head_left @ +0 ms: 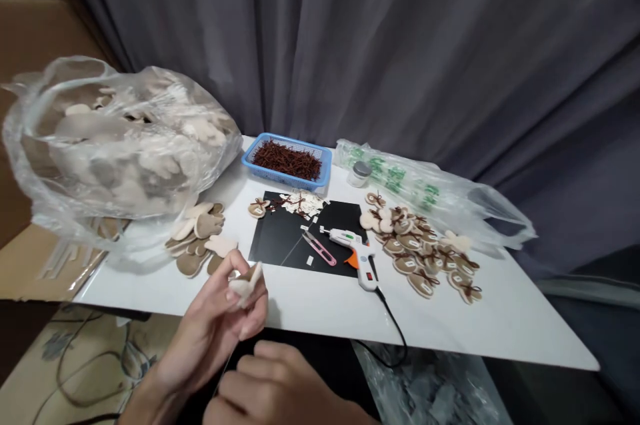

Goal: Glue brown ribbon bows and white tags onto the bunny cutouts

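Here, left hand pinched on a felt piece, raised off the table edge to keep both faces free; right hand curled just below, hold unclear; ahead, within reach, loose pieces, then snips and glue gun on the mat.

We have one view only, from the head camera, a little tilted, which looks forward and down across the table toward the curtain behind it, with the left hand and right hand very near at the bottom edge.
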Demonstrator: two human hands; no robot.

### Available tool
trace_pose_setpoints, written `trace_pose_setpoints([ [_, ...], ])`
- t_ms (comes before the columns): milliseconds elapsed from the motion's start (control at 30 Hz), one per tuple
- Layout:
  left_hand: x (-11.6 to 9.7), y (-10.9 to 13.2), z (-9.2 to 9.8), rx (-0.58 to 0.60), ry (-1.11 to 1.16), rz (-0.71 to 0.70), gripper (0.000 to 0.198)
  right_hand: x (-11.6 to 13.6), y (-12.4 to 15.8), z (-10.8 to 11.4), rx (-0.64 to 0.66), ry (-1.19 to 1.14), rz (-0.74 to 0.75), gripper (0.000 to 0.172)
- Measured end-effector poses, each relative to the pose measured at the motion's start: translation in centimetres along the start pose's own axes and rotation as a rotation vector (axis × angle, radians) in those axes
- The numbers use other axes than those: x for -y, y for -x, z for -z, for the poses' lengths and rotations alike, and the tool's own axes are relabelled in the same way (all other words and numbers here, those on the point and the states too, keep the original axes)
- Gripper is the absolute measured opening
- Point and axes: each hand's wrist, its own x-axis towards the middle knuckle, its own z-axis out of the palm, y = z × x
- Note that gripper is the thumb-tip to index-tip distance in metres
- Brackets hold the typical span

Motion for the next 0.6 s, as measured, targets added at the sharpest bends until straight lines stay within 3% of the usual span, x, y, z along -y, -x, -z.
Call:
trace_pose_setpoints([
  [67,-0.7,0.0,-0.5,-0.037,0.136,0.064,0.03,-0.1,1.1,1.6,-0.044,-0.072,-0.115,0.027],
  [133,-1.3,-0.2,-0.9,-0.085,0.229,0.097,0.031,-0.2,2.2,3.2,0.0,-0.276,-0.283,0.033],
  [233,-1.6,-0.9,-1.3,-0.159,0.295,0.099,0.033,-0.6,3.5,5.0,0.154,-0.599,-0.693,0.027],
  [333,-1.5,-1.9,-1.5,-0.203,0.314,0.072,0.035,-0.9,4.2,6.1,0.134,-0.773,-0.993,0.03],
  [467,-1.7,-3.3,-1.6,-0.248,0.31,0.034,0.034,-1.2,4.9,6.7,0.114,-0.905,-1.182,0.042],
  [600,-2.0,-4.3,-1.5,-0.299,0.294,0.021,0.028,-1.7,6.2,7.6,0.17,-1.014,-1.212,0.054],
])
